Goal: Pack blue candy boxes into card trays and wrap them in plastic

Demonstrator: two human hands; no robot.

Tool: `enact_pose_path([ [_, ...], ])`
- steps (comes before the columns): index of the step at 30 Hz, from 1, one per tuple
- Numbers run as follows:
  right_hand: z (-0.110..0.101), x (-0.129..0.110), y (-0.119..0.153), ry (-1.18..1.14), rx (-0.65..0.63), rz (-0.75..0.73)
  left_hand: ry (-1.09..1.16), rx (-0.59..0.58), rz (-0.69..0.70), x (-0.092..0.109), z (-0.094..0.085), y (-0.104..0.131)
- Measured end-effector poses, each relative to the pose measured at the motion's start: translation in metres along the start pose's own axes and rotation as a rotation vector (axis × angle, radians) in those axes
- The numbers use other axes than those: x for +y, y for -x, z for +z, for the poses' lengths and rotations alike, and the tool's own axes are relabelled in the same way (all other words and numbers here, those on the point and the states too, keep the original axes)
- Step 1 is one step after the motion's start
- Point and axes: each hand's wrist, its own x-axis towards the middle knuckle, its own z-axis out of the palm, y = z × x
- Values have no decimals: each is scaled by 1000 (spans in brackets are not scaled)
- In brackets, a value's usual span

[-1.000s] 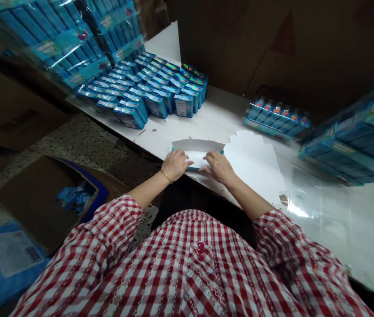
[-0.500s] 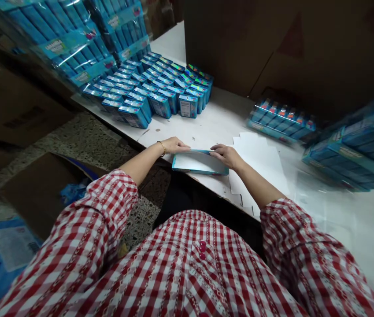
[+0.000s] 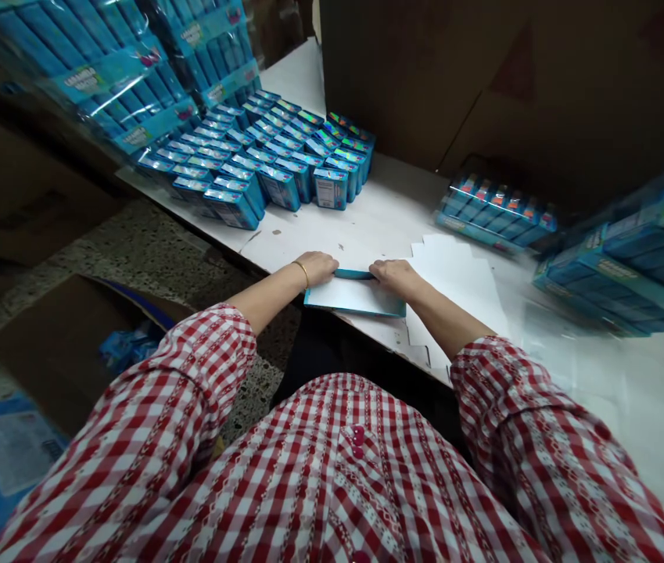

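Note:
A shallow cardboard tray (image 3: 355, 296), white inside with blue walls, lies at the table's near edge in front of me. My left hand (image 3: 318, 268) is closed over the far left part of its rim, fingers curled and partly hidden. On the far right part of the rim, my right hand (image 3: 393, 275) grips the same blue wall, fingers folded over it. Right of the tray, flat white card blanks (image 3: 457, 285) with stepped edges lie on the table, partly under my right forearm.
Rows of small blue boxes (image 3: 276, 184) stand at the left on the white table (image 3: 393, 195). Behind them rise wrapped display packs (image 3: 97, 82). One filled tray (image 3: 493, 215) and stacked packs (image 3: 625, 266) stand at the right. An open carton (image 3: 55, 336) is on the floor, left.
Both hands have curled more tightly over the tray's far wall; the fingers were straighter before. My left hand has shifted slightly right and down. The view has moved a little.

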Motion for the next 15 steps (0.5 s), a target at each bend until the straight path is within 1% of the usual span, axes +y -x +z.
enact_pose_path([
  [3, 6, -5, 3, 82, 36, -57, -111, 12, -13, 15, 5, 4],
  [6, 10, 0, 4, 59, 59, -63, -138, -29, -56, 23, 4, 9],
  [8, 12, 9, 6, -7, 118, -14, -142, -38, -81, 23, 1, 12],
  [10, 13, 17, 9, -51, 157, 39, -139, -15, -73, 22, 0, 13],
  [12, 13, 20, 9, -50, 151, 75, -131, 2, -61, 21, 1, 13],
  [15, 14, 18, 4, -41, 133, 63, -126, -16, -55, 22, 7, 11],
])
